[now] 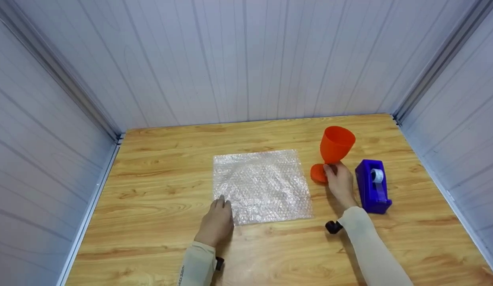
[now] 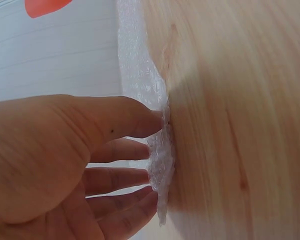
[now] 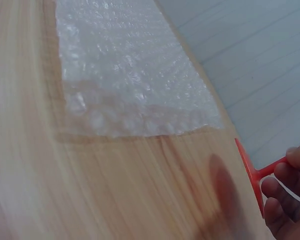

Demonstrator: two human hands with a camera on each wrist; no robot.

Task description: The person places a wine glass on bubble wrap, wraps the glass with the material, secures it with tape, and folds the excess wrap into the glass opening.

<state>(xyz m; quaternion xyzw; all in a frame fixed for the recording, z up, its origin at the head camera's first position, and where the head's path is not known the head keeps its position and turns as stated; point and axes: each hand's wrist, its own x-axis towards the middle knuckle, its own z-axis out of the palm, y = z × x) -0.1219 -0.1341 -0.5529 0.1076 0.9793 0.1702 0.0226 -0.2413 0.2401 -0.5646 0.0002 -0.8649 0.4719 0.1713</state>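
The step in hand looks to be handling the goblet (image 1: 336,150) by its stem while the wrap (image 1: 266,188) is steadied. The goblet is at two o'clock of the wrap, near its edge, with its foot toward eight o'clock and its bowl toward one; I cannot tell whether the foot touches the table (image 1: 159,222). The right hand (image 1: 342,184) has thumb and fingers clamped on the stem. The left hand (image 1: 216,222) rests at the wrap's eight o'clock edge, fingers loosely straight and slightly apart, touching the sheet without a grip. Any move of the goblet from here would call for keeping that stem hold firm and the wrap flat under light fingers. The bowl's mouth faces up, showing only its own orange inner wall. At four o'clock of the goblet, the dispenser (image 1: 367,190) holds a tape roll (image 1: 377,175).
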